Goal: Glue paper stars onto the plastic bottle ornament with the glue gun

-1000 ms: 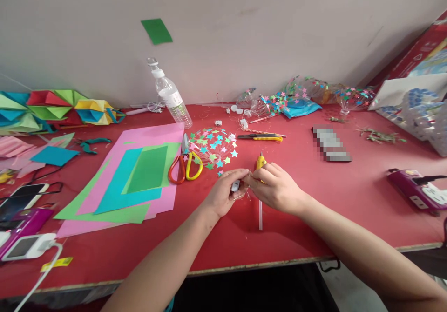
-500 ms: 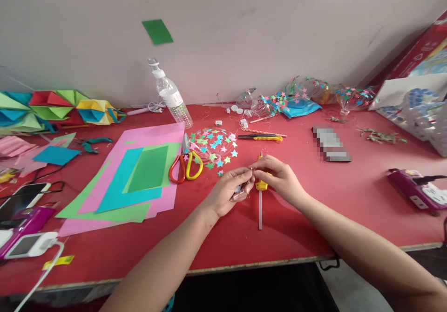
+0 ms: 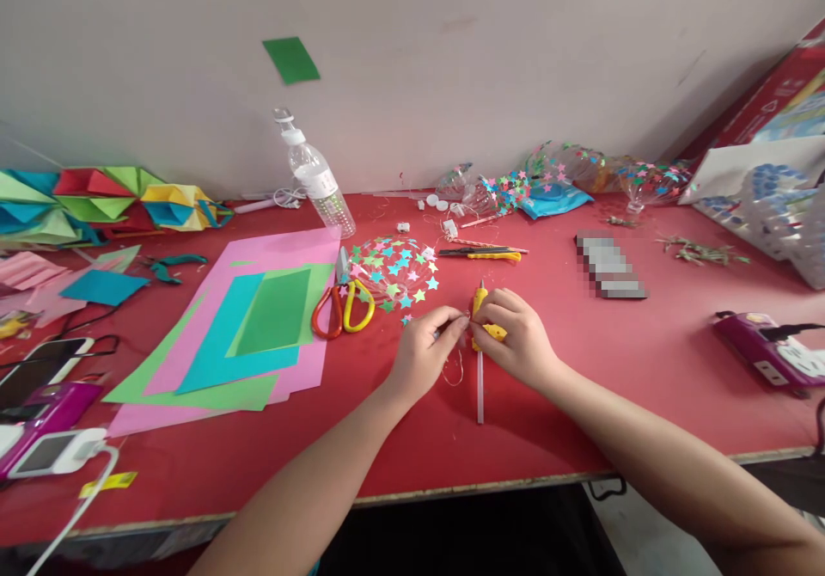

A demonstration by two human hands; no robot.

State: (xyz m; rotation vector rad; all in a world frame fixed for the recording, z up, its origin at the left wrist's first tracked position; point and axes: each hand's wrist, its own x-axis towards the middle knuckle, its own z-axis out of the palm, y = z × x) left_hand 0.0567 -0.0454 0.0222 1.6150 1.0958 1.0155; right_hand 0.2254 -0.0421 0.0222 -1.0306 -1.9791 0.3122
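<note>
My left hand (image 3: 425, 348) and my right hand (image 3: 521, 340) meet fingertip to fingertip over the red table, both in a pinch. Between them runs a thin wire (image 3: 461, 377), one loop of which hangs below my left fingers. Some small piece may be tucked inside the left hand, but the fingers hide it. Partly under my right hand lies a yellow hot glue gun (image 3: 479, 299), a clear glue stick (image 3: 480, 395) jutting from its back end. Just beyond my left hand rests a clear plastic piece covered in star stickers (image 3: 394, 271).
Scissors (image 3: 344, 311) lie beside stacked coloured paper (image 3: 212, 344) on the left. A plastic bottle (image 3: 317, 176) leans against the wall. Behind my hands is a yellow cutter (image 3: 495, 255). Power strips (image 3: 773, 352) (image 3: 48, 421) sit at both sides.
My left hand has turned over, its back now upward and its fingers pinched. The wire loop now dangles below it. My right hand has shifted slightly, its fingers curled in tighter.
</note>
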